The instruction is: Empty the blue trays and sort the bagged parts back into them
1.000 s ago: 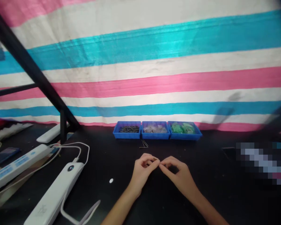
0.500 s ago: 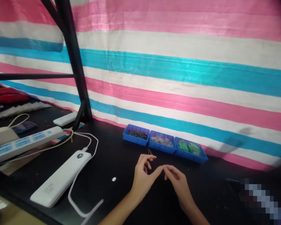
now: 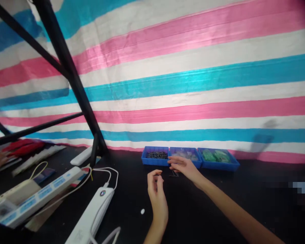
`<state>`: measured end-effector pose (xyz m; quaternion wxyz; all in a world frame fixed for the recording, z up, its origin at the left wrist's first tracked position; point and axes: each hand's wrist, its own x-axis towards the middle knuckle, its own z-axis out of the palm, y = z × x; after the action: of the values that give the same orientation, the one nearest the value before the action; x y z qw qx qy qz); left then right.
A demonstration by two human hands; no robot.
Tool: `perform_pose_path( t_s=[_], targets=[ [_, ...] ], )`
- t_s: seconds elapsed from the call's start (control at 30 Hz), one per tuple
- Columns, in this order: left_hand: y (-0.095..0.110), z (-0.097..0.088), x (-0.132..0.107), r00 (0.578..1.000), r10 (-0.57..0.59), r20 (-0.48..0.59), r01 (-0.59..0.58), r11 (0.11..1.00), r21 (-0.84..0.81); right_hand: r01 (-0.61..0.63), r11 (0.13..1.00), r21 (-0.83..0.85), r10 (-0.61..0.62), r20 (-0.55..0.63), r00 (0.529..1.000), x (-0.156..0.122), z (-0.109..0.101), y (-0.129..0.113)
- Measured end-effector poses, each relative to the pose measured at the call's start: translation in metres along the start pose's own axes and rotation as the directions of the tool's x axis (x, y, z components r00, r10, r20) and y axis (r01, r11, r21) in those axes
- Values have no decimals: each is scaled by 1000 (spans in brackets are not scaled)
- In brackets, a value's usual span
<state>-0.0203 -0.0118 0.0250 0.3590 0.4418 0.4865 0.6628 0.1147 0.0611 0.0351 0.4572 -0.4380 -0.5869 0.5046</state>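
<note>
Right hand (image 3: 185,166) just beside the loose thin metal bits (image 3: 174,174), left hand (image 3: 158,200) half-curled nearby.
Can't tell if either's gripping anything, tbh. Past them, boxy blue plastic trays (image 3: 220,166): spiky dark metal pile (image 3: 157,155), filmy clear stuff (image 3: 194,157), crinkly green plastic (image 3: 216,156).

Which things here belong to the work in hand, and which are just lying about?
Likely in use, near the hands:
- Loose thin metal pieces, by the right hand
- Left blue bin, dark metal pieces
- Middle blue bin, pale contents
- Right blue bin, green contents

Apparently just lying about:
- White power bank
- White power strip
- Small white disc, near the left hand; role unclear
</note>
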Motion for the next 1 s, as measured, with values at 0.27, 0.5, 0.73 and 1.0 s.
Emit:
perform_pose_path(
  t_s=[0.27, 0.5, 0.73, 1.0],
  targets=[
    [6, 2, -3, 1000, 6, 24, -6, 1000, 1, 173, 593, -786, -221, 48, 974, -39, -11, 28],
    [-4, 5, 0, 989, -59, 133, 39, 988, 146, 100, 472, -876, -216, -5, 976, -43, -10, 38],
    [-9, 12, -2, 951, -103, 292, 20, 962, 271, -46, 571, -820, -161, -167, 973, -54, -17, 39],
    [-13, 20, -13, 909, -183, 375, 91, 964, 250, -153, 479, -864, -169, -262, 950, -81, -30, 46]
  ],
)
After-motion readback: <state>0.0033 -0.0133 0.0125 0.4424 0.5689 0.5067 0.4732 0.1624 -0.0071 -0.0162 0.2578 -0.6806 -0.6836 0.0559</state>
